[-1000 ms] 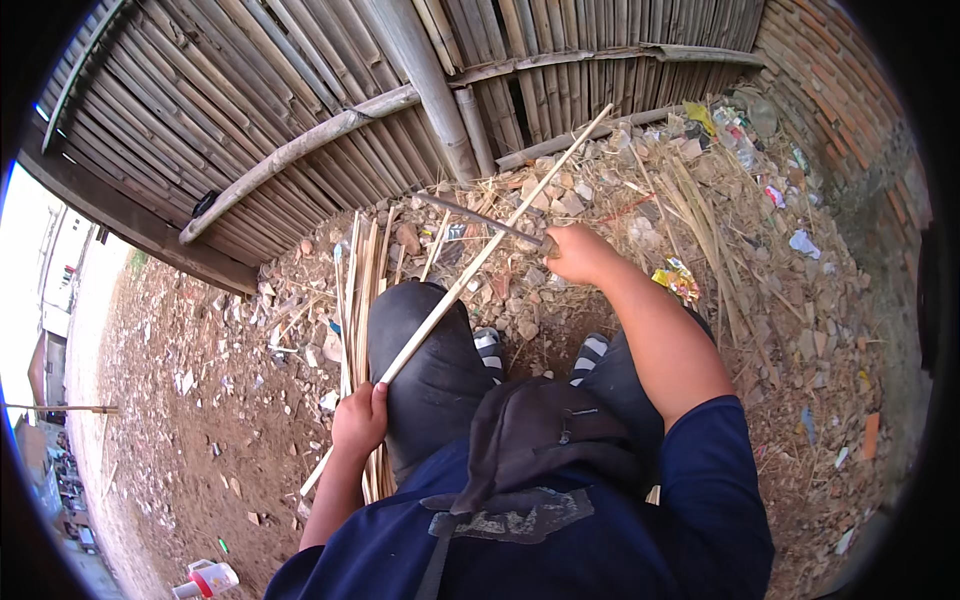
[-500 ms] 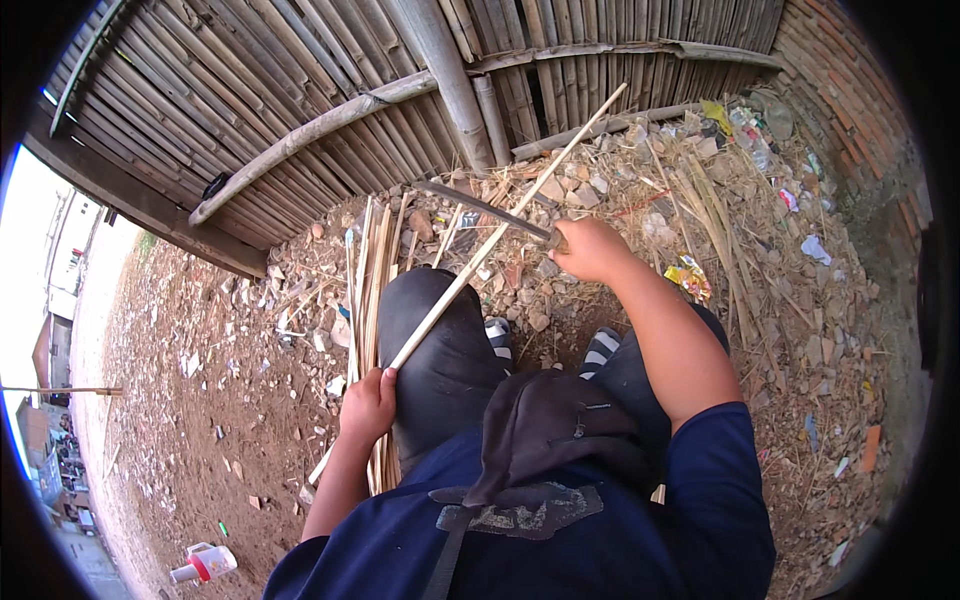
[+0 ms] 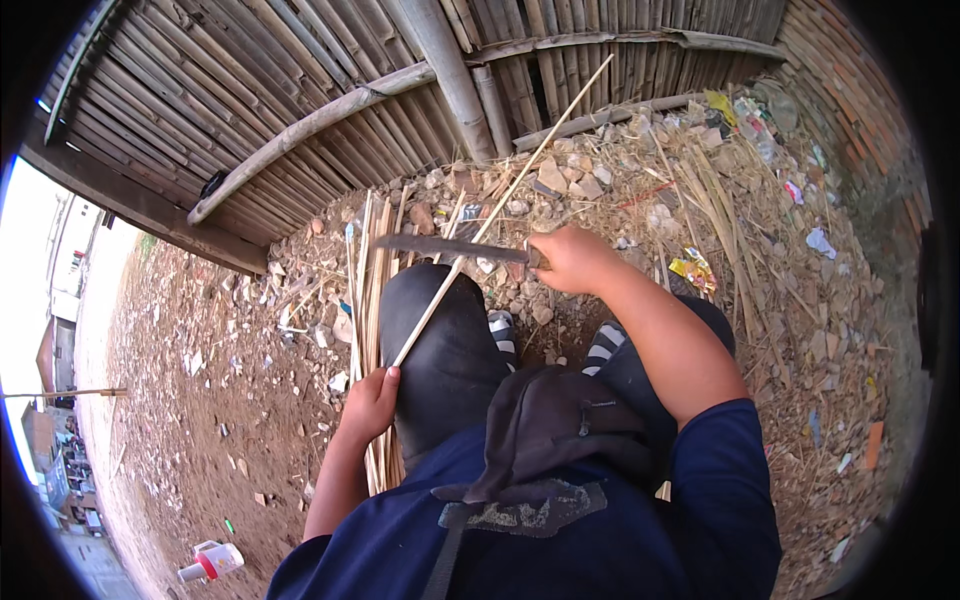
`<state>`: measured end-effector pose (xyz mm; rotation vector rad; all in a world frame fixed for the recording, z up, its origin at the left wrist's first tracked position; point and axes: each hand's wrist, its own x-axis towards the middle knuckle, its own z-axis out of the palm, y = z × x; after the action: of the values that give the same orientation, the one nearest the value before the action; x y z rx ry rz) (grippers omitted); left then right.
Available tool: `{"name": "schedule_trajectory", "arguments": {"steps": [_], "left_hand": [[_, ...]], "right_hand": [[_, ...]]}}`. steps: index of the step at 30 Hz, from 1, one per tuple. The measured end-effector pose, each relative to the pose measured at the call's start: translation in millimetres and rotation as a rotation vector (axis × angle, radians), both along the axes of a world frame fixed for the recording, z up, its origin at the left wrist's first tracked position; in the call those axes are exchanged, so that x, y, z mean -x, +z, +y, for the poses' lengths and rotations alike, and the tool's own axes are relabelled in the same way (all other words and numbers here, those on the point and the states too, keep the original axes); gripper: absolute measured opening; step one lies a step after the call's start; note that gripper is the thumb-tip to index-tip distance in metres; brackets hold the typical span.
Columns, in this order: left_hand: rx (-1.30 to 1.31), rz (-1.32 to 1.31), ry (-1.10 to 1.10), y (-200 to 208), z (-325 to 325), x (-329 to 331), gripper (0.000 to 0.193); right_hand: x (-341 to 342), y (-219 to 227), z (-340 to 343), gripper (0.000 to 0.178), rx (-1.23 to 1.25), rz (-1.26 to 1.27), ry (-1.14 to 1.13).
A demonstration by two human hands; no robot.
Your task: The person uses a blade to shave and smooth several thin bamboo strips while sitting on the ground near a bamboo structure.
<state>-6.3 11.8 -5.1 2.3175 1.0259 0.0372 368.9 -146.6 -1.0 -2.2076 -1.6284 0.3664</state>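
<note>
I can't see the long pale bamboo strip [image 3: 500,205]'s lower end behind my fisted left hand [image 3: 370,400]; toward 1 o'clock, my right hand [image 3: 570,258] grips a dark flat blade [image 3: 450,246] across it.

Left hand [image 3: 370,402] fisted low; right hand [image 3: 572,260] clenched, arm extended.

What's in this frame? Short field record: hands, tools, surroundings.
left hand: left hand grips the near end of a long thin bamboo strip
right hand: right hand holds the handle of a dark knife
contact: blade lies across the strip above the left knee
beside left leg: bundle of split strips on the ground
behind: bamboo fence
ground: dirt with rubble and straw litter
lower left: white and red bottle
</note>
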Motion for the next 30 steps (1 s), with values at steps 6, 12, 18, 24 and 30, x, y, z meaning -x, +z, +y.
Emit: {"name": "schedule_trajectory", "arguments": {"steps": [6,12,18,24,30], "left_hand": [[0.017,0.014,0.008,-1,-1,1,0.054],[-0.117,-0.018,-0.004,-14,-3,1,0.050],[-0.338,0.001,0.009,-14,-25,21,0.044],[-0.370,0.083,0.044,2,-35,21,0.039],[-0.458,0.054,0.094,1,-35,30,0.033]], "right_hand": [[2,-5,-2,0.024,0.015,0.013,0.050],[-10,9,-6,0.023,0.075,-0.039,-0.047],[-7,27,-18,0.021,0.160,-0.101,-0.010],[-25,13,-22,0.020,0.168,-0.061,-0.105],[-19,42,-24,0.021,0.295,0.016,-0.041]]}}
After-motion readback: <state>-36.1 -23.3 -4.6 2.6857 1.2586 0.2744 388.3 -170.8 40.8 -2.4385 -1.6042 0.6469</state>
